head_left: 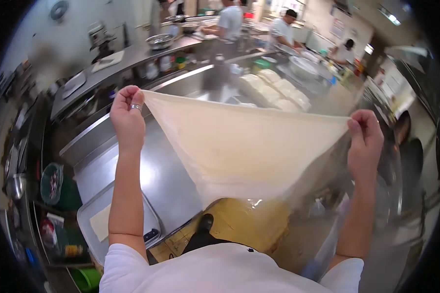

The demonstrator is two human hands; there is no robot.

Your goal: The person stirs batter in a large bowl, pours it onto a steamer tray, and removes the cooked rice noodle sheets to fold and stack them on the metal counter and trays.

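A thin, cream-white sheet point(244, 141) hangs stretched between my hands, its top edge pulled nearly straight and its lower part narrowing downward. I cannot tell whether it is cloth or a food skin. My left hand point(128, 112), with a ring on one finger, pinches the upper left corner. At the upper right corner, my right hand point(364, 136) pinches the other end. Below the sheet lies a round, yellowish, wet-looking surface point(252, 224), partly hidden by the sheet. Haze blurs the area around its right side.
A steel worktop point(166, 151) is on the left, with a tray point(90, 234) holding a pale slab and a dark-handled knife point(151, 235). Wrapped white blocks point(274, 90) sit beyond the sheet. Several people work at the back. A green bin point(85, 279) stands lower left.
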